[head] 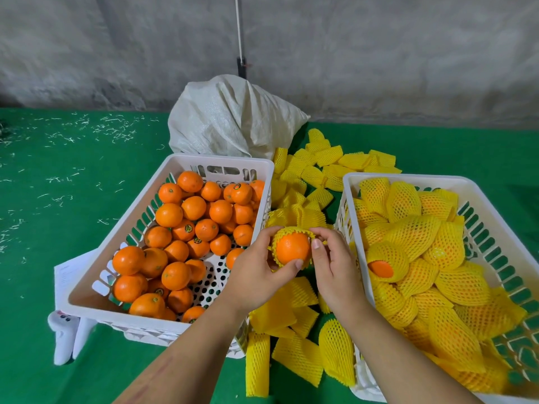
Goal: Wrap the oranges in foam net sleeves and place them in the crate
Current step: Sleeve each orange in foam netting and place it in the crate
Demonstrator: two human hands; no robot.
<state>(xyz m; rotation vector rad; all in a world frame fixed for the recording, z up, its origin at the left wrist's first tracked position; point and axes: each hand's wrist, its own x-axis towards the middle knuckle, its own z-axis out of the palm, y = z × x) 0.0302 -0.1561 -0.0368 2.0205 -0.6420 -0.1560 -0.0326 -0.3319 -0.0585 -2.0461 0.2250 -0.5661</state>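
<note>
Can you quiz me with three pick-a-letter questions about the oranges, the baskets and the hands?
1. Where do the bare round oranges lie?
A. white plastic crate on the left
B. white woven sack
C. green table cover

2. What colour are the foam net sleeves?
A. pink
B. yellow
C. blue

3. How is the orange in the hands now?
A. fully wrapped
B. peeled
C. partly in a sleeve

Answers: 1 A, they fill the left crate. 2 B, every sleeve is yellow. 3 C, the left hand and right hand hold it with the net round its far side and its near face bare.
</note>
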